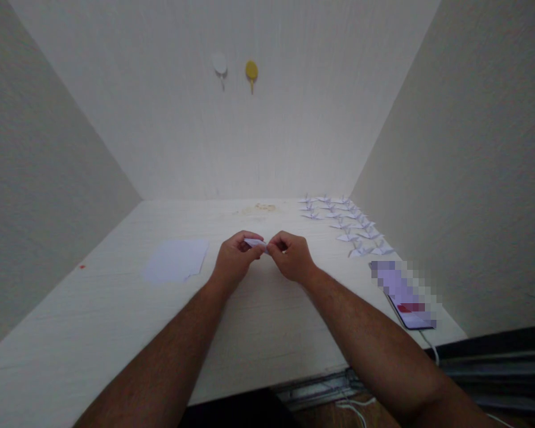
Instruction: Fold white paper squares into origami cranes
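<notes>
A small folded piece of white paper (254, 242) is held just above the middle of the table, between my two hands. My left hand (237, 257) grips its left part with thumb and fingers. At the right end, the thumb and forefinger of my right hand (290, 255) pinch the paper's tip. The fingers cover part of the paper, so its full shape cannot be made out. Several white paper cranes (348, 236) stand in rows at the back right. Left of my left hand lies a stack of white paper sheets (176, 260).
A phone or tablet (403, 297) with a white cable (430, 345) lies near the table's right edge. Walls enclose the table (129, 333) at back and sides. A white hook (220, 64) and a yellow hook (251, 70) hang on the back wall. A small red spot (82, 267) shows at left.
</notes>
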Motion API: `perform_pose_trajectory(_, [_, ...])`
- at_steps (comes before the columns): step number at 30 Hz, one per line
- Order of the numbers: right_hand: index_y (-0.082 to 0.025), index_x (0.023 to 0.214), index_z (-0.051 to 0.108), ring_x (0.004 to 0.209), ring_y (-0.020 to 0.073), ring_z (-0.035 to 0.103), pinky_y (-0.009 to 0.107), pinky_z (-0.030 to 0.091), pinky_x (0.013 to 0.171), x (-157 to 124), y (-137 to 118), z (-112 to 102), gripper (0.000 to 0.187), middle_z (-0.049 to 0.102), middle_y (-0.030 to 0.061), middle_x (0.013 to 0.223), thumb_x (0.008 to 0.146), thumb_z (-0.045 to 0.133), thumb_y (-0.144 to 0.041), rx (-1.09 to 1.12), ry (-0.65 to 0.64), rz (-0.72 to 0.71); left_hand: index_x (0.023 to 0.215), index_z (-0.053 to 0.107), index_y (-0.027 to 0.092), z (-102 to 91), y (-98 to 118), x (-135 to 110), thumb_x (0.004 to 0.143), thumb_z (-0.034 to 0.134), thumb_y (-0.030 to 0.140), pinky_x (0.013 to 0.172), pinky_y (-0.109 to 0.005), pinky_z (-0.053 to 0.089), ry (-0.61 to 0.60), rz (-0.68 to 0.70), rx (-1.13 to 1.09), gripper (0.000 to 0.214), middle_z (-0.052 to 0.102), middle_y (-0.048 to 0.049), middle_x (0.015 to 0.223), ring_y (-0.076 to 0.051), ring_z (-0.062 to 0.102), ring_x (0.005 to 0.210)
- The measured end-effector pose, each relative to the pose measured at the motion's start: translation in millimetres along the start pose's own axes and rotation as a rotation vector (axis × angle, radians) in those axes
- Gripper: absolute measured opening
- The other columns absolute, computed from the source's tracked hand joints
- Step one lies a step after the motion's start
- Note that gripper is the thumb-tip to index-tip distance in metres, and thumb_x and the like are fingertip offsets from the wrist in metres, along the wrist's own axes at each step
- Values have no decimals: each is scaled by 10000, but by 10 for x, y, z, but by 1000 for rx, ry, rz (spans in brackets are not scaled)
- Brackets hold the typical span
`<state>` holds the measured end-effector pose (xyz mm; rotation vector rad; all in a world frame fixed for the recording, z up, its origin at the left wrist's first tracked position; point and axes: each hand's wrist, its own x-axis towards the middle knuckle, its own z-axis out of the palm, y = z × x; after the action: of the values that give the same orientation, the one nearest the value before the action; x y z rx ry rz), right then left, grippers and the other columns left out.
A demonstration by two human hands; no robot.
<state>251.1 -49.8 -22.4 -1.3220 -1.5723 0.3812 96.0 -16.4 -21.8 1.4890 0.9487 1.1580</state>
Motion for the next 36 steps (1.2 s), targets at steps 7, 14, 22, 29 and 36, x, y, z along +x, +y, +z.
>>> perform_pose_trajectory(7, [-175,654,596,533,92,494,226,373,532,-15,-6,-6,114,589,-22,583,750,606,-236,78,-93,4,733,688,170,-28,38,-11,641,771,235,468,-216,316,2,-9,31,140,545,44,500,-81,444,457])
perform_pose_trajectory(14, [-183,641,568,497,89,448,223,338,479,22,-21,-10,160,531,-42,537,739,628,-293,248,-63,144,1048,659,152,20,28,-12,655,783,252,656,-274,491,-76,-48,-285,424,701,-20,794,-128,617,677])
perform_pose_trajectory(22, [-195,764,598,560,105,548,237,445,535,48,7,21,135,605,-26,639,707,668,-295,336,-23,175,920,578,157,36,-5,-1,616,759,174,607,-260,485,47,-22,-211,353,664,25,643,-121,608,566])
perform_pose_trajectory(29, [-202,802,614,604,118,573,262,490,577,59,11,21,156,621,-10,697,685,691,-272,407,25,158,872,540,182,50,47,-18,643,714,151,548,-210,444,36,92,-70,289,664,26,664,-97,589,560])
perform_pose_trajectory(36, [-203,799,609,580,108,562,252,472,551,69,33,29,181,613,-22,678,659,709,-258,461,4,170,886,562,184,49,51,-17,661,700,137,540,-196,440,34,159,-42,268,646,38,665,-86,585,567])
